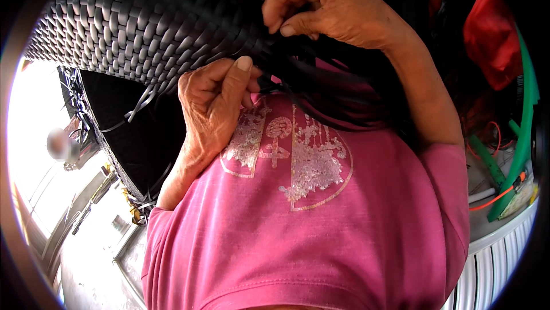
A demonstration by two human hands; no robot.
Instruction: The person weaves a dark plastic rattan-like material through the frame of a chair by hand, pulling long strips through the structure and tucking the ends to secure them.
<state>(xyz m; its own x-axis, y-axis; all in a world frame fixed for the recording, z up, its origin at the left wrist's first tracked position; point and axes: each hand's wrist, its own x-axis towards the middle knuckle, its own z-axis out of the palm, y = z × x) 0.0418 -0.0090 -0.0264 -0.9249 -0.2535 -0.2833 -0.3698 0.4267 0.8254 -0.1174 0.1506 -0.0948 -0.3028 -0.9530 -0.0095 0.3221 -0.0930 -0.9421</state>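
A dark grey woven panel of flat plastic strips [132, 29] slopes across the upper left, its weave running to my hands. My left hand [212, 98] is at the panel's lower edge, thumb pressed against the curled fingers on a dark strand there. Higher and to the right is my right hand [338, 12], bent at the wrist with thumb and fingertips pinched together. Whatever it pinches is lost against the black background. Loose black strands [344, 112] trail from beside my left fingers across my pink shirt [366, 218] to the right.
Below the panel on the left is a dark frame side [112, 155] with loose strip ends [142, 102] hanging out. At the right are a red cloth [490, 35], a green curved strip [518, 144], an orange cord [495, 198] and a white ribbed surface [495, 275].
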